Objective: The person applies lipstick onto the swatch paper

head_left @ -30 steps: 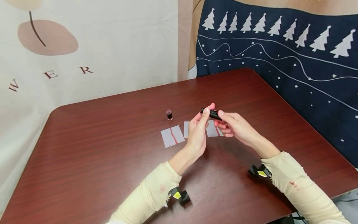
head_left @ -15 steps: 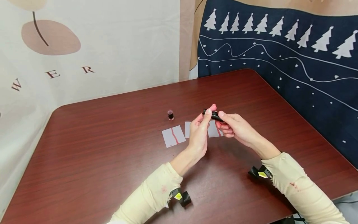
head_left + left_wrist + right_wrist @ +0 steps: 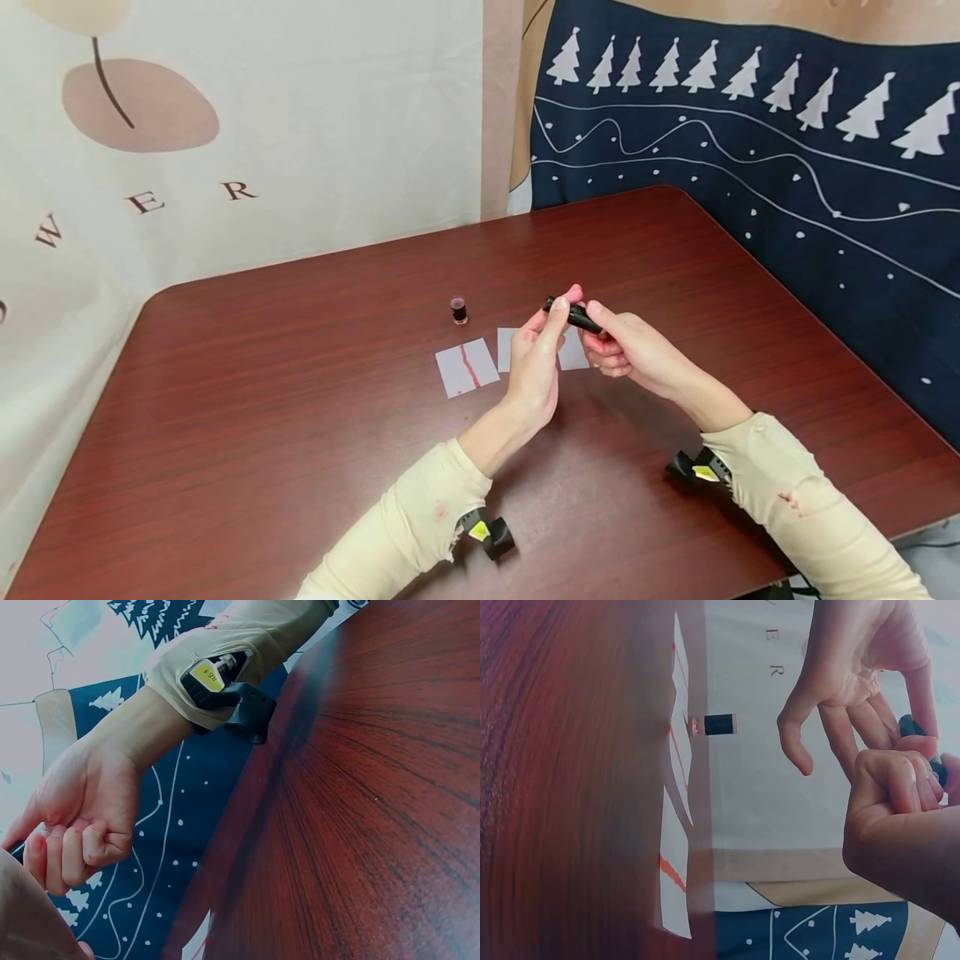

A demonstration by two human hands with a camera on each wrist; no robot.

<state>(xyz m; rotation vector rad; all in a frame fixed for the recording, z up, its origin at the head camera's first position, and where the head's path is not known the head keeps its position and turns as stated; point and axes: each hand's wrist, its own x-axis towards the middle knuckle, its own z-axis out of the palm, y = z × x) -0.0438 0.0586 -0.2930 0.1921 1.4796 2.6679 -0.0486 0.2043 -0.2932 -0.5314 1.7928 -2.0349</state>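
Note:
A short black tube (image 3: pixel 583 318), much like a lipstick tube, is held up over the table between both hands. My left hand (image 3: pixel 536 367) pinches its left end between thumb and fingers. The right hand (image 3: pixel 637 354) grips the other end, thumb on top and the other fingers curled. Reddish stains mark some fingertips. Below lie white paper squares: the left paper (image 3: pixel 453 375) bears a wavy red streak, while the middle paper (image 3: pixel 505 350) and right paper (image 3: pixel 572 352) are partly hidden by the hands. In the right wrist view, the tube (image 3: pixel 909 726) is mostly covered by fingers.
A small black cylinder (image 3: pixel 459 312) with clear ends stands upright behind the papers. All of it rests on a reddish-brown wooden table (image 3: pixel 262 400). A pale cloth (image 3: pixel 337 125) and a dark blue tree-patterned cloth (image 3: pixel 637 125) hang behind the table.
The right hand has turned slightly and dropped a little around the tube, hiding the right paper's red streak. Both hands keep their hold on the tube. The head view has shifted slightly.

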